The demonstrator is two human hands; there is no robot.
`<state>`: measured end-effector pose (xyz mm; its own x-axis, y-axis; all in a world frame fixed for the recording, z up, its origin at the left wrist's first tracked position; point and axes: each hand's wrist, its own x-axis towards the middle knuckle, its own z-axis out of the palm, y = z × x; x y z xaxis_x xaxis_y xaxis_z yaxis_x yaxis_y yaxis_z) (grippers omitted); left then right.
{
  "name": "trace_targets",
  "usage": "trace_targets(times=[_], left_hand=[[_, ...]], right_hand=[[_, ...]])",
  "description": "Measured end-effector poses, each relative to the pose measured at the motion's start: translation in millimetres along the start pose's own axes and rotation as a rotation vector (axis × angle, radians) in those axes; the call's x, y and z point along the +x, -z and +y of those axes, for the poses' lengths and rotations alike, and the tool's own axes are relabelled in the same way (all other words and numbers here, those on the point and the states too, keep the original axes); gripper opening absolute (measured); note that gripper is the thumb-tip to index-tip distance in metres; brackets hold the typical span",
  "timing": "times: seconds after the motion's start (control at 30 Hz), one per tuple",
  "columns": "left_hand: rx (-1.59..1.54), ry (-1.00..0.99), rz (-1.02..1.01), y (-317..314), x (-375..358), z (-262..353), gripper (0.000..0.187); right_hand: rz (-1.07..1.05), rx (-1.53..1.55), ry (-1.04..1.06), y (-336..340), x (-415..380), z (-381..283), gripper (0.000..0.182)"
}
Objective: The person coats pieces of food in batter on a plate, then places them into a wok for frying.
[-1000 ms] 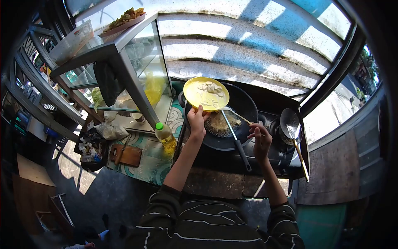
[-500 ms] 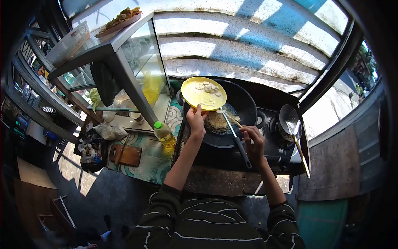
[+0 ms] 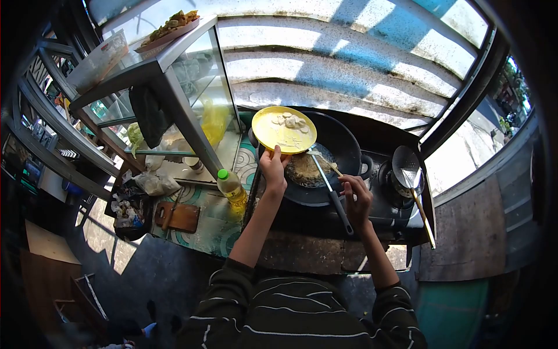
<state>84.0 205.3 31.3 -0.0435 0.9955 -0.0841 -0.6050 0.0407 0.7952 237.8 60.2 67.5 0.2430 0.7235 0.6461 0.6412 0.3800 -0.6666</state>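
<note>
My left hand (image 3: 274,167) grips the near rim of a yellow plate (image 3: 268,139), thumb on top. Several pale, batter-coated slices (image 3: 290,122) lie on its far side, with wet batter smeared over the rest. The plate is tilted above the left part of a black wok (image 3: 343,145). My right hand (image 3: 357,195) is closed around a thin wooden stick (image 3: 335,168) whose far end reaches over the wok. Beside that hand, a spatula (image 3: 339,212) with a dark handle leans across the wok's near rim. Bubbling oil (image 3: 305,170) shows at the wok's bottom, partly hidden by the plate.
Right of the wok, a strainer (image 3: 405,160) and a wooden-handled tool (image 3: 423,218) rest on the stove. An oil bottle (image 3: 232,191) with a green cap stands to the left, near a cutting board (image 3: 179,217). A glass display case (image 3: 192,87) rises at the back left.
The plate and my left hand have shifted very slightly left. My right hand stays almost in place, with the wooden stick still in it.
</note>
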Motion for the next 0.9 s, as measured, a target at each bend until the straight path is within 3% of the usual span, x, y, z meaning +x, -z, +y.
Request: trace_targets(times=[0.1,0.2,0.27,0.4,0.57,0.8,0.83,0.9], left_hand=[[-0.005,0.001,-0.012,1.2,-3.9,3.2,0.025],[-0.002,-0.022,-0.029,7.4,-16.7,16.8,0.026],[0.04,-0.016,-0.021,21.8,-25.4,24.4,0.025],[0.048,0.008,-0.051,48.4,-57.2,43.8,0.024],[0.084,0.119,-0.106,73.2,-101.2,54.1,0.026],[0.053,0.121,-0.096,79.2,-153.4,51.0,0.025],[0.05,0.12,-0.09,81.1,-156.3,52.0,0.025],[0.09,0.124,-0.069,86.2,-161.5,53.5,0.025]], right_hand=[[-0.027,-0.036,0.022,2.1,-1.5,3.5,0.014],[0.054,0.044,-0.083,7.4,-2.8,7.9,0.018],[0.225,0.195,-0.282,11.5,0.0,14.5,0.024],[0.406,0.388,-0.302,26.2,13.4,8.6,0.031],[0.278,0.47,-0.277,15.5,15.6,-22.5,0.028],[-0.098,-0.004,0.247,-1.8,-9.2,-27.0,0.011],[-0.105,-0.001,0.249,-2.3,-11.9,-28.2,0.011],[-0.142,0.006,0.45,-2.5,-18.9,-30.5,0.011]])
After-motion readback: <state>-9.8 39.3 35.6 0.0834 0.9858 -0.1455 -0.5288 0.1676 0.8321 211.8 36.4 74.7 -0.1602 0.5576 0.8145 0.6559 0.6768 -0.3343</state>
